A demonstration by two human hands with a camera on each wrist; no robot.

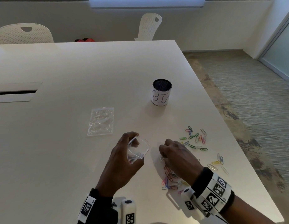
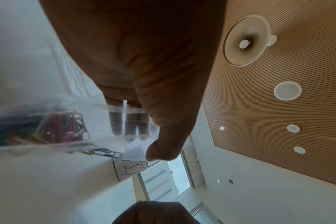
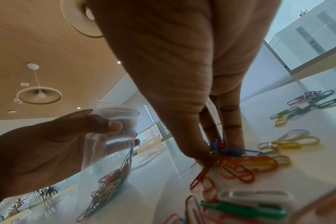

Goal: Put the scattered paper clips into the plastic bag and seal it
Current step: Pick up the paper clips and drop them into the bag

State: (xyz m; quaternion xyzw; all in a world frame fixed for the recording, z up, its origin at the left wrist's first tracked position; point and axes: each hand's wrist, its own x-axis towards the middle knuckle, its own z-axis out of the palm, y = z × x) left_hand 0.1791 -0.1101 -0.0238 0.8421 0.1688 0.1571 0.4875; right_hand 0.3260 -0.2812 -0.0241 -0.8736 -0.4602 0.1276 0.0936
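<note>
My left hand holds a small clear plastic bag upright by its open mouth, thumb on one side and fingers on the other. Several coloured clips lie at the bottom of the bag. My right hand is down on the table just right of the bag, and its thumb and fingers pinch a bunch of paper clips from the pile. More paper clips lie scattered on the white table beyond and under that hand. In the left wrist view the left hand grips the bag.
A second clear bag lies flat to the left. A black cup with a white label stands behind the clips. The table's right edge runs close to the scattered clips. White chairs stand at the far side.
</note>
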